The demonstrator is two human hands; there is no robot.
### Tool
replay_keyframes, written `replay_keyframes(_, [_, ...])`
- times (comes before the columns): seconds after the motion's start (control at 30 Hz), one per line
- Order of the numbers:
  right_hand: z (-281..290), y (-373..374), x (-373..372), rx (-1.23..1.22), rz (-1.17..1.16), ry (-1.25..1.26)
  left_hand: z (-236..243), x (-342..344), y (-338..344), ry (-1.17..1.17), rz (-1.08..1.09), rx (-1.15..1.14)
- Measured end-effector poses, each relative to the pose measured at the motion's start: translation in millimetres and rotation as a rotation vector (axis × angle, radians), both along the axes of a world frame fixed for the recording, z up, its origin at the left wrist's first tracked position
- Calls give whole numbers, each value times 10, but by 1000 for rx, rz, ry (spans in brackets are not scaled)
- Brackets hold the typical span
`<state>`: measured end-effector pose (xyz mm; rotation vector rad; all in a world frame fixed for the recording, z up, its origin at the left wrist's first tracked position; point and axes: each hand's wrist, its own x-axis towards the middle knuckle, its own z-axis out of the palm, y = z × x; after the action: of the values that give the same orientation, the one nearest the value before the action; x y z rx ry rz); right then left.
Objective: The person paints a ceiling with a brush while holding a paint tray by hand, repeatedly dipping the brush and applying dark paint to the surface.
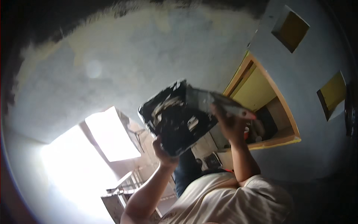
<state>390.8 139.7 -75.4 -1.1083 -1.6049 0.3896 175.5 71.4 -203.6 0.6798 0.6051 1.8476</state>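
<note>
A messy black tray (169, 123) was held up in the air

On the far left, a big bright opening (71, 160) shone so white that nothing could be seen through it. Next to it, some brown furniture (111, 205) stood low down. A grey surface (123, 56) spread across the top, with yellowish patches on it. It was hard to tell if it was a wall or a ceiling.

Then came the left hand (164, 154). It was closed around the bottom edge of the tray, with the thumb on the near side. The tray was in the middle, tipped to one side, with white and cream smears all over its black face. Below it were a dark blue pant leg (185, 170) and a pale shirt (220, 198).

To the right of the tray was a scraper (201, 100). It was blurry, but its grey blade was up by the tray's edge and its end was pinkish red. The right hand (232, 128) was wrapped around it. The two hands were apart, one on each side.

Behind the right hand, a wall opening had a yellow-orange frame (279, 87), with a small red thing (246, 132) showing inside. Farther right, a blue-grey wall (313, 71) had two square holes (292, 31) in it.
</note>
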Motion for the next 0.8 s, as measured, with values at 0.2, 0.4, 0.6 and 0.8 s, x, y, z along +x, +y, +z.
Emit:
replay_keyframes(0.2, [-38,322,142,-327,122,545,120,91,6,76,31,-147])
replay_keyframes(0.4, [133,643,384,-582,415,539,200,123,-46,-89,-42,-79])
replay_keyframes(0.6, [439,832,419,-578,379,39,265,-12,-29,-604,-350,-172])
replay_keyframes(0.8, [637,875,443,-393,245,20,236,26,-42,-292,-274,63])
